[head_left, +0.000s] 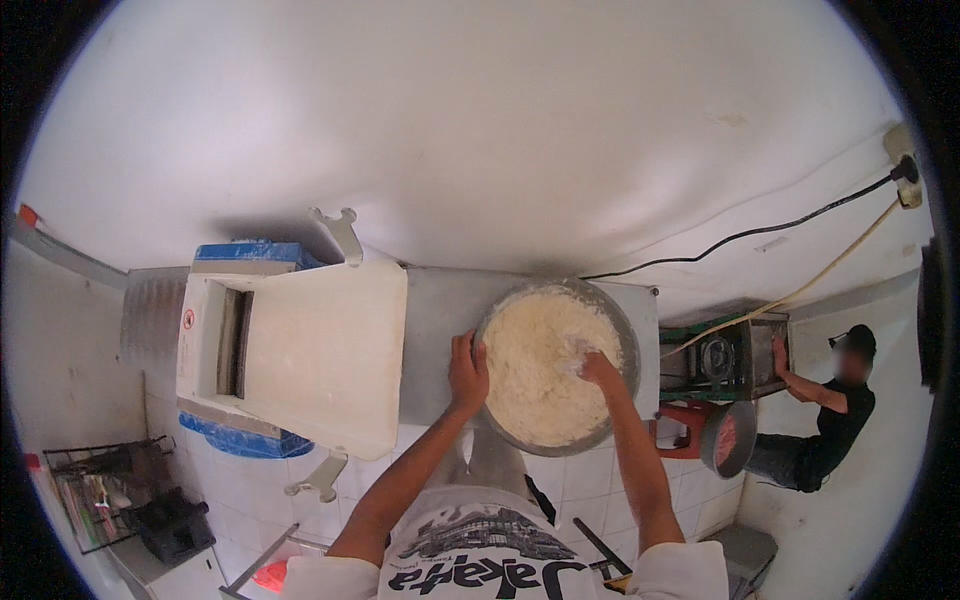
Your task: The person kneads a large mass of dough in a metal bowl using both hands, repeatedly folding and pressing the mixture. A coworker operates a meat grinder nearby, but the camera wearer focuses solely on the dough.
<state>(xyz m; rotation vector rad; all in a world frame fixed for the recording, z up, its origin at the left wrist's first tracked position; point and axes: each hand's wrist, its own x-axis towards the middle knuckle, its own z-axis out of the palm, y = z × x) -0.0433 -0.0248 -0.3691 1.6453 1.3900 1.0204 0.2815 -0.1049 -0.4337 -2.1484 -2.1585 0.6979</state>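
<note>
A large round grey metal bowl [628,345] stands on the metal table, filled with a pale yellow, crumbly floury mixture [535,390]. My left hand [468,375] is closed on the bowl's left rim, with the thumb along the edge. Toward the right side of the bowl, my right hand [592,365] reaches down into the mixture. Its fingertips are coated with flour and partly buried, so their grip is hidden.
Left of the bowl sits a white and blue machine [215,340] with a broad white tray [330,350]. A black cable [740,238] runs along the wall. At right, a person [830,420] works beside a metal-framed machine [765,350], near another grey bowl [740,455] with pinkish contents.
</note>
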